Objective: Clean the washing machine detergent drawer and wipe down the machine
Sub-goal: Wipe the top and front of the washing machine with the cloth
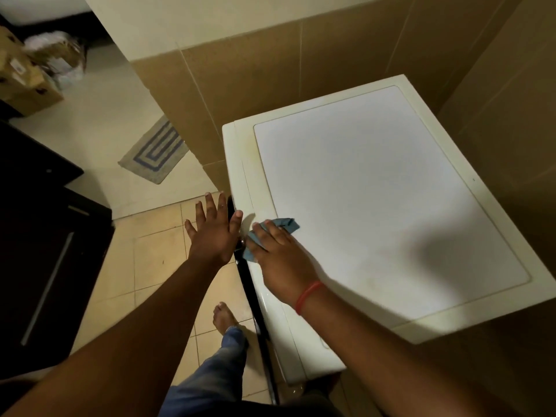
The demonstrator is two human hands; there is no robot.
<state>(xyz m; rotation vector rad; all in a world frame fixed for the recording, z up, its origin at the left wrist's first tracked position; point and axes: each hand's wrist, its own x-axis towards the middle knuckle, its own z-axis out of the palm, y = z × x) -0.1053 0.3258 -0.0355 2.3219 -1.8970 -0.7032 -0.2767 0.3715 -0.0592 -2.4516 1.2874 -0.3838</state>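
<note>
A white washing machine point(376, 200) stands against the brown tiled wall, seen from above, with its lid filling the right half of the view. My right hand point(279, 251) presses a blue cloth point(285, 225) onto the machine's front left top edge, fingers curled over the cloth. My left hand point(213, 233) is held flat with fingers spread, just left of the machine's front edge, its thumb near the dark front panel point(249, 290). The detergent drawer itself is not visible from this angle.
A grey and blue striped mat point(156, 152) lies on the floor by the wall corner. A dark cabinet point(39, 251) stands at the left, with cardboard boxes point(24, 79) behind it. My bare foot point(224, 319) is on the tan floor tiles.
</note>
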